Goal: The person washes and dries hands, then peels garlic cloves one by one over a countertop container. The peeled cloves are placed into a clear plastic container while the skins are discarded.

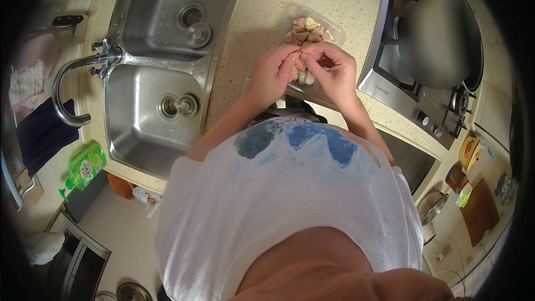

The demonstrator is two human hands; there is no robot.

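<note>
My left hand [273, 71] and my right hand [334, 67] meet fingertip to fingertip over a clear plastic container [336, 23]. Pinched between them is a small piece that looks like a garlic clove [301, 55], mostly covered by the fingers. Unpeeled garlic cloves [307, 29], tan and pinkish, fill the far part of the container. Paler, whiter cloves [308, 78] show just below my fingertips at its near side. My hands hide the middle of the container.
Left of the speckled countertop [259, 8] is a double steel sink [154, 88] with a curved faucet [62, 79]. A green soap bottle [87, 165] stands by the sink's corner. At right is a gas stove [388, 88] bearing a dark pan [474, 71], partly blurred out.
</note>
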